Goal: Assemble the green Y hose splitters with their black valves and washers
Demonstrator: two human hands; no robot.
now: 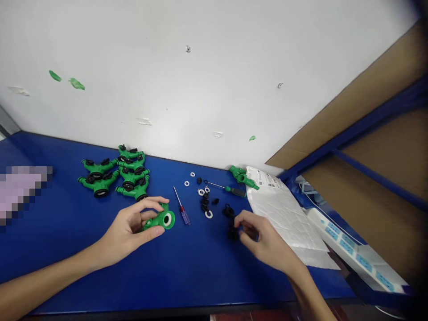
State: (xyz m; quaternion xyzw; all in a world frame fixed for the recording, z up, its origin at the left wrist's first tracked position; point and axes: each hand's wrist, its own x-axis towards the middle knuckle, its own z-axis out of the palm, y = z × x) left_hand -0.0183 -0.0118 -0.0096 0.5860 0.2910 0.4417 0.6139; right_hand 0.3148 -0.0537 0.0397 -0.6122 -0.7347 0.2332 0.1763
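Two hands work over a blue surface (83, 276). Left hand (129, 227): grip closed around a green plastic pipe fitting (160, 220) with a white ring in its end. Right hand (262, 238): grip part-closed at small black parts (233, 232); hold on any cannot be told. Between hands: white washers (201, 192), a slim screwdriver (183, 214). Beyond left hand: stacked green fittings (132, 171).

Glossy green plastic fitting (154, 222), smooth matt blue tabletop (73, 276)
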